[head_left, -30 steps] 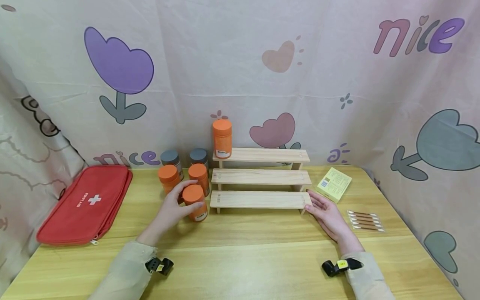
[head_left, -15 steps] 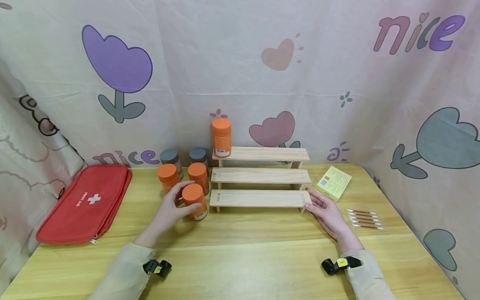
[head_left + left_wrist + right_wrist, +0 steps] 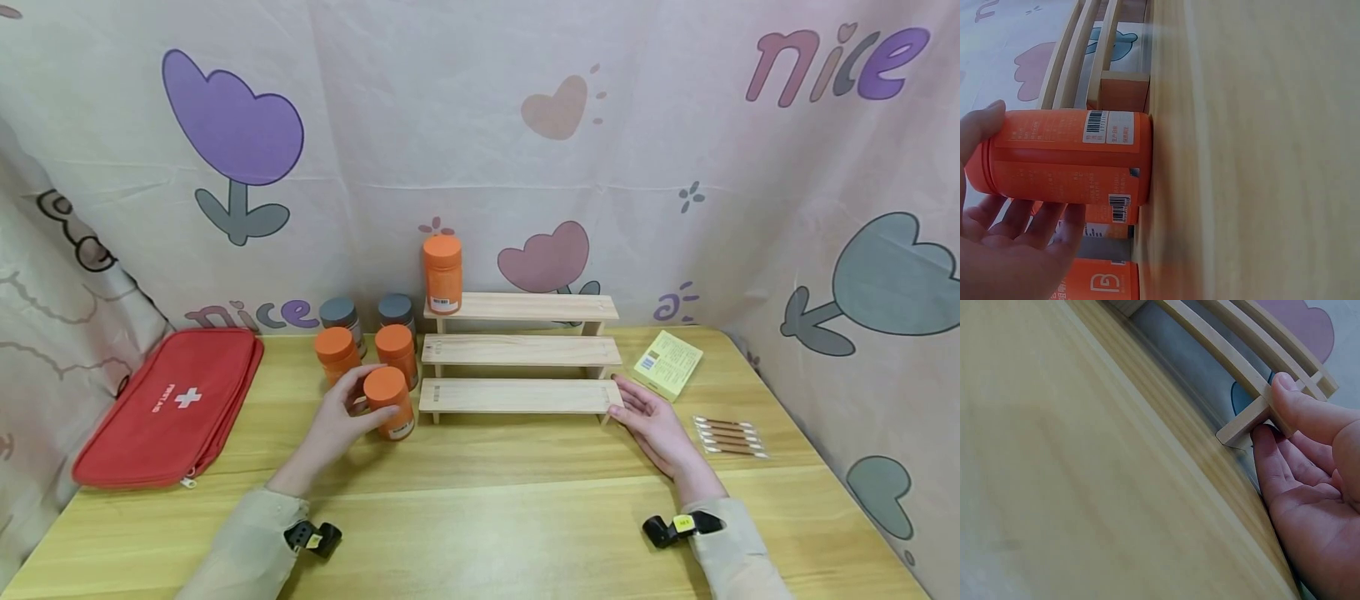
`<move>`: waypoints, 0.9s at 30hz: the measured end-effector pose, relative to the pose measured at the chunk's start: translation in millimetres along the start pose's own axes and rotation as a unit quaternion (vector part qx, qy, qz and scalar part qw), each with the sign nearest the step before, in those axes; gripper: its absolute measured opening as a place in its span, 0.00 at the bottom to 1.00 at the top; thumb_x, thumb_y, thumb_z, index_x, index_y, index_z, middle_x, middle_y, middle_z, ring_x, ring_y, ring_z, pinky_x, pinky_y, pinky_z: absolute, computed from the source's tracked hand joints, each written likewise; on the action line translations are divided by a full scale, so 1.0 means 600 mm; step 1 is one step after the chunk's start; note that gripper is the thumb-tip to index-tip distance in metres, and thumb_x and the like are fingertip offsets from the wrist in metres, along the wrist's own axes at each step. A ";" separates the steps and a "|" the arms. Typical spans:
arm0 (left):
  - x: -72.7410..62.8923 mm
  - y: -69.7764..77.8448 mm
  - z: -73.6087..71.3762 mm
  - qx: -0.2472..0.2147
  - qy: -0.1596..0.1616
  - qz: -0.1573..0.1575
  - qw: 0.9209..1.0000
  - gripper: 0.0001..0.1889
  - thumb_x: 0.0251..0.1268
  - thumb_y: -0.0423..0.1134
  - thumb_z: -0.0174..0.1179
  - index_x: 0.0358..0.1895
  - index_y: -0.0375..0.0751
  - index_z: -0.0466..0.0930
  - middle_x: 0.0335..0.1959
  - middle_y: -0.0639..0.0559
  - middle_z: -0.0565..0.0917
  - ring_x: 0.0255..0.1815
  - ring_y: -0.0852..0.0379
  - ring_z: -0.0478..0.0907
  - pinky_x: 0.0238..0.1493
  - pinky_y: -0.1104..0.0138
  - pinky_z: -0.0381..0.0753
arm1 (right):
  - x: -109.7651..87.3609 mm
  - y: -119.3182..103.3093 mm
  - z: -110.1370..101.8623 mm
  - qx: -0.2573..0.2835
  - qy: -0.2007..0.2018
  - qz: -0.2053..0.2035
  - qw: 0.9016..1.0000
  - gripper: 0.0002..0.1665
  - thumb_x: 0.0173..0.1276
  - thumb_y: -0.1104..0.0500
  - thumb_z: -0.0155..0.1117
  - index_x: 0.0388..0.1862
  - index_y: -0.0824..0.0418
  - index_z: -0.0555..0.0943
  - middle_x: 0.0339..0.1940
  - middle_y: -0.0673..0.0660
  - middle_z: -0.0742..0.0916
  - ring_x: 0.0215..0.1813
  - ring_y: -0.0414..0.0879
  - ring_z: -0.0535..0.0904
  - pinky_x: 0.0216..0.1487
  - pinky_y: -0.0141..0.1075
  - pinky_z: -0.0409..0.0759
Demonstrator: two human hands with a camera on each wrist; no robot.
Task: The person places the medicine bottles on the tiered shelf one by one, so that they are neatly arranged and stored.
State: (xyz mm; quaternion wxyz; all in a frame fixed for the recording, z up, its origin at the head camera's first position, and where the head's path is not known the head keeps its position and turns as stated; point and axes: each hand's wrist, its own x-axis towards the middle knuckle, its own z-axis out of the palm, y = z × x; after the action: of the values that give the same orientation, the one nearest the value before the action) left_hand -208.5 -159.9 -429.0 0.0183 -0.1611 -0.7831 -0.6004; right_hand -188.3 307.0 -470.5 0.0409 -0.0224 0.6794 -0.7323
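My left hand holds an upright orange pill bottle between thumb and fingers, just left of the front step of a three-tier wooden rack. In the left wrist view the thumb lies at the cap end of the bottle, and barcode labels show near its base. My right hand grips the rack's front right corner. The right wrist view shows its thumb on the step and fingers beneath, next to the leg. Another orange bottle stands on the top step's left end.
Behind the held bottle stand two more orange bottles and two grey-capped bottles. A red first-aid pouch lies at the left. To the right are a yellow box and a packet of swabs. A printed curtain hangs behind.
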 end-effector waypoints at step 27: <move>0.030 0.120 0.022 0.041 0.006 0.027 0.999 0.33 0.52 0.40 0.73 0.63 0.45 0.71 0.55 0.48 0.77 0.55 0.51 0.73 0.58 0.53 0.72 | -0.001 0.002 -0.002 0.005 0.002 -0.007 1.000 0.40 0.68 0.70 0.59 0.74 0.71 0.52 0.66 0.69 0.65 0.56 0.36 0.75 0.57 0.29 0.73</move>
State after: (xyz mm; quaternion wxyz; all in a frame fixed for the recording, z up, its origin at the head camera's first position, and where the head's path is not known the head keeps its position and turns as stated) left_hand -203.6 -127.2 -361.4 0.0455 -0.1775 -0.8022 -0.5682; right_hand -188.0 307.8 -472.0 0.0340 -0.0255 0.6755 -0.7362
